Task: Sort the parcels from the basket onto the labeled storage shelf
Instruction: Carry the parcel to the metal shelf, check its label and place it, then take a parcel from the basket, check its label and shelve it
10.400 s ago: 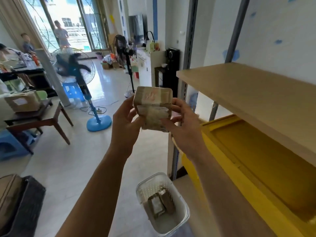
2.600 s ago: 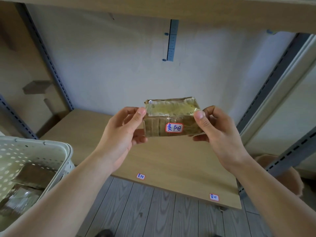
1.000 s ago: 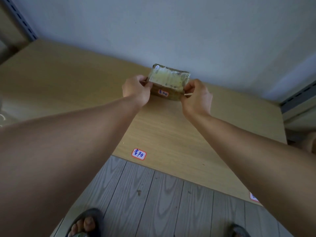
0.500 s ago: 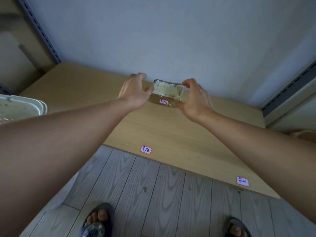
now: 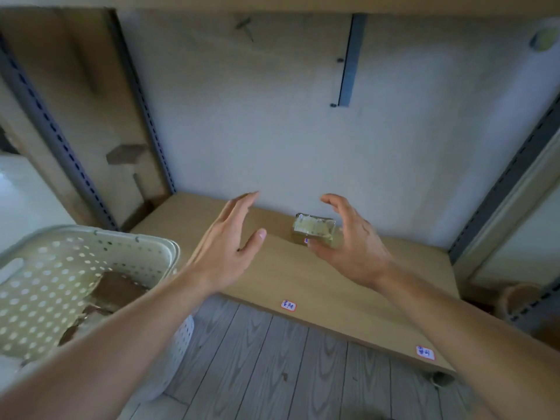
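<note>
A small brown taped parcel [image 5: 313, 230] lies on the low wooden shelf board [image 5: 303, 277], close to the back wall. My right hand [image 5: 348, 247] hovers just in front of it, fingers spread, holding nothing. My left hand [image 5: 230, 247] is open too, well to the left of the parcel. A white perforated basket [image 5: 91, 268] at the lower left holds brown parcels [image 5: 118, 289]. On the shelf's front edge sit two red-bordered labels, one near the middle [image 5: 288, 305] and one at the right [image 5: 425, 353].
Grey slotted shelf uprights stand at the left [image 5: 145, 107] and right [image 5: 500, 189]. Another shelf board runs overhead. Grey plank flooring [image 5: 272, 374] lies in front of the shelf. A brown round object [image 5: 521, 298] sits on the floor at the far right.
Both hands have let go of the parcel and drawn back and apart. The parcel now rests alone on the shelf. The view has lifted, bringing the basket back in.
</note>
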`<state>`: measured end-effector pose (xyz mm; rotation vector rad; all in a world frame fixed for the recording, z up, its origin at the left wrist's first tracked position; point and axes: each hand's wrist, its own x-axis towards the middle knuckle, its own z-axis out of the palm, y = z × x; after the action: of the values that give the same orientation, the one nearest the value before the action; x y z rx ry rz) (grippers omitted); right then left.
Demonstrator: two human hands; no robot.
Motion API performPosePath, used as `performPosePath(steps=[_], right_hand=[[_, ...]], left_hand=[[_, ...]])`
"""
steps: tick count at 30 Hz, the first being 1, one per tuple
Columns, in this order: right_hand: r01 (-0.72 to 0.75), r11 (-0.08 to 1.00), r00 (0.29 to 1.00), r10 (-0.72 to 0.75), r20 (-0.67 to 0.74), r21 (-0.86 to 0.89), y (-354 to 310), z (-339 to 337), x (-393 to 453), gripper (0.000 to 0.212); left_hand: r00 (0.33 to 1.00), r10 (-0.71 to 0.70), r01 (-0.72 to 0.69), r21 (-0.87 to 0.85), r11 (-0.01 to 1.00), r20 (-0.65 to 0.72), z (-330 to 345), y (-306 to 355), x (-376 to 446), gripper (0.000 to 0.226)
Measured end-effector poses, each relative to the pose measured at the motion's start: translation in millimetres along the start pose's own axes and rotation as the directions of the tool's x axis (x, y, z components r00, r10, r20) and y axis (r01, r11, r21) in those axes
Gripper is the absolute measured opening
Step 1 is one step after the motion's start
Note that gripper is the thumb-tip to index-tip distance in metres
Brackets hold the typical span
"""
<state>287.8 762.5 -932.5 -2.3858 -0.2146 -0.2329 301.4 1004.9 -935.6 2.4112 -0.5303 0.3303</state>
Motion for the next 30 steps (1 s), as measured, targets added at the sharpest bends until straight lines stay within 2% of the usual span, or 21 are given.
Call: performPosePath(steps=[5, 12, 15, 20, 24, 30], right_hand=[[0.023, 0.995, 0.999, -0.027, 0.034, 0.099, -38, 30, 10, 0.078], [0.120, 0.984, 0.962, -0.148, 0.228, 0.132, -117, 113, 17, 0.078], [0.152, 0.974, 0.925, -0.201, 0.323, 0.169, -159, 148, 19, 0.077], [0.206, 0.940, 0.862, -0.306, 0.403, 0.273, -212, 204, 21, 0.075], [0.219, 0.926, 0.820, -0.345, 0.457, 0.306, -231, 244, 28, 0.072], [0.240, 0.952, 0.807, -0.303, 0.507, 0.187, -228, 306, 63, 0.067]], left_hand=[[1.000, -0.018, 0.018, 0.038, 0.999, -0.009, -39, -20, -24, 0.059], [0.962, -0.270, 0.273, 0.104, 0.956, -0.041, -88, -73, -93, 0.053], [0.901, -0.420, 0.425, 0.027, 0.905, -0.108, -113, -99, -119, 0.049], [0.738, -0.618, 0.619, -0.095, 0.780, -0.271, -147, -143, -143, 0.050], [0.671, -0.705, 0.706, -0.094, 0.702, -0.227, -151, -172, -156, 0.054], [0.610, -0.775, 0.784, -0.019, 0.621, -0.163, -136, -243, -137, 0.058]])
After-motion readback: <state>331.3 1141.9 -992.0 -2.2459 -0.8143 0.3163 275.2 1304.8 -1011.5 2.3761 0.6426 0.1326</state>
